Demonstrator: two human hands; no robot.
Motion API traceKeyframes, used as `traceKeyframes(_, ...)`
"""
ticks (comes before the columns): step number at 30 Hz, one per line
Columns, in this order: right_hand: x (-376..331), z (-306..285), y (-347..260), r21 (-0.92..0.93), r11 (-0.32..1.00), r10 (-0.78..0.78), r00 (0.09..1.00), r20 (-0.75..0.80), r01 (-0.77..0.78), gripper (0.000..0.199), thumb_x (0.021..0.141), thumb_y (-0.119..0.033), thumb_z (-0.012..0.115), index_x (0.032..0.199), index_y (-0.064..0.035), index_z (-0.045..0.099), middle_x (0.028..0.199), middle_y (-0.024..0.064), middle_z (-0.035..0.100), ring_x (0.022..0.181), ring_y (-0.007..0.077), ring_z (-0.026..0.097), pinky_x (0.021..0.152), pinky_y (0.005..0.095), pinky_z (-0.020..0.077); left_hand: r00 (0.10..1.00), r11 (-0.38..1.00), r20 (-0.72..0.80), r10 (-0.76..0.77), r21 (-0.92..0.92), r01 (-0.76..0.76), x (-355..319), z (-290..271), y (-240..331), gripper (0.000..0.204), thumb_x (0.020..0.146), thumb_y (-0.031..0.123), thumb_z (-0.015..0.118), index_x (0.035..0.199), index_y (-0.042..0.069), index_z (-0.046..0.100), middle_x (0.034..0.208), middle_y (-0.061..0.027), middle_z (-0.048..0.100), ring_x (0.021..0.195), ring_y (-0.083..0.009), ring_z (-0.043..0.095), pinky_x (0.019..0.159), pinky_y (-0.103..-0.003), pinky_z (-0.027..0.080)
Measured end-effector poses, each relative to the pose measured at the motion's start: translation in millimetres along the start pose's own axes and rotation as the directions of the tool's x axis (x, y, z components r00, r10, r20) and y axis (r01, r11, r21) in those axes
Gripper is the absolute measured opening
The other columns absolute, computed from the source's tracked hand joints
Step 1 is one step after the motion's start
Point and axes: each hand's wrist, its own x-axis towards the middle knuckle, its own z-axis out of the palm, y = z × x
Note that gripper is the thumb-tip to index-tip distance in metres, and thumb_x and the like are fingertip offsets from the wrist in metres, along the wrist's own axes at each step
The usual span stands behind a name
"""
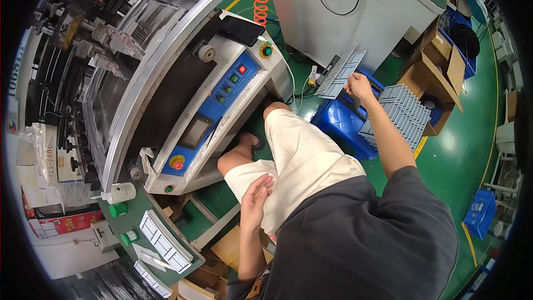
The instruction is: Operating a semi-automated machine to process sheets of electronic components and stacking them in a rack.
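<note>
My right hand [360,86] pinches the edge of a thin grey panel [345,72] with a grid of rectangular outlines, held tilted above a blue plastic bin [345,121]. Beside that hand, a stack of similar grey panels [395,112] lies fanned out on the blue bin. My left hand [256,199] hangs over my lap, near the pale shorts, its fingers loosely extended and holding nothing. To the left stands a printing machine with a large metal-framed screen [166,44] and a blue control panel [214,108] of buttons.
Cardboard boxes [444,72] stand at the right. A grey machine cabinet [338,16] and an orange coiled hose [260,0] are ahead. At lower left, a green table [129,219] holds white gridded sheets [165,240] and a white bottle [121,193]. A blue crate [479,213] sits far right.
</note>
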Motion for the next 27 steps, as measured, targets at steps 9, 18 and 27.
traceKeyframes(9,12,14,-19,-0.029,0.995,0.095,0.995,0.016,-0.094,0.027,0.097,-0.022,0.049,0.086,0.001,0.058,0.069,0.0055,0.061,0.058,0.0118,0.058,0.054,0.0249,0.049,0.995,0.996,-0.036,-0.089,-0.022,0.088,6,2,-11,0.037,0.098,0.015,0.05,0.131,-0.002,0.049,0.124,-0.0114,0.058,0.113,-0.0179,0.055,0.096,-0.031,0.043)
traceKeyframes(18,-6,3,-30,0.151,0.986,0.081,0.993,-0.089,-0.067,0.035,0.096,-0.035,0.054,0.102,-0.0006,0.058,0.066,0.0018,0.053,0.051,0.0088,0.05,0.047,0.0216,0.0418,0.996,1.0,0.086,-0.014,0.022,0.012,27,7,4,0.038,0.097,0.012,0.05,0.133,0.0,0.047,0.125,-0.0108,0.058,0.118,-0.0175,0.052,0.099,-0.032,0.041)
traceKeyframes(27,-148,131,-27,-0.022,0.973,-0.176,0.798,0.577,0.231,0.021,0.098,-0.023,0.052,0.108,-0.007,0.061,0.062,-0.0053,0.047,0.051,0.0031,0.041,0.044,0.0194,0.0316,0.822,0.952,-0.568,0.034,0.268,0.146,-13,-95,10,0.017,0.093,0.013,0.057,0.104,0.003,0.064,0.079,-0.0025,0.067,0.055,-0.006,0.055,0.044,-0.021,0.042)
